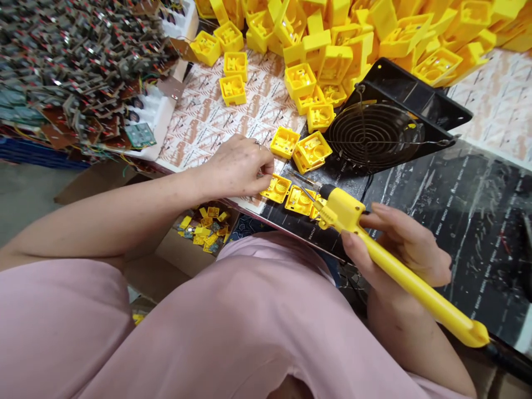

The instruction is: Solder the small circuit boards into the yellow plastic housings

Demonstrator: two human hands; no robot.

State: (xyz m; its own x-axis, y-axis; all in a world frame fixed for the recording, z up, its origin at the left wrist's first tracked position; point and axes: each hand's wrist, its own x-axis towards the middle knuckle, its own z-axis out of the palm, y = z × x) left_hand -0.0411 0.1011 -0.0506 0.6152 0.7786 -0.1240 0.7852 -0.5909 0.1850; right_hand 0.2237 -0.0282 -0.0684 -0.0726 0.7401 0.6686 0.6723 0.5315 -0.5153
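My right hand [399, 249] is wrapped round a yellow soldering tool [407, 271], its metal tip pointing left over the row of small housings. Near the table's front edge, my left hand [241, 166] has its fingers curled together at a yellow housing [277, 188]; what lies between the fingertips is hidden. Next to that housing is a second one [299, 200], with a third partly behind the tool. Just beyond them sit two more housings, one on the left [285, 142] and one on the right [312, 152].
A black fan [374, 133] with a wire guard stands behind the tool. Many yellow housings [334, 64] are heaped at the back. Circuit boards [83, 66] fill the left side, partly on white foam [155, 113]. Below the edge, a cardboard box [178, 252] holds yellow parts.
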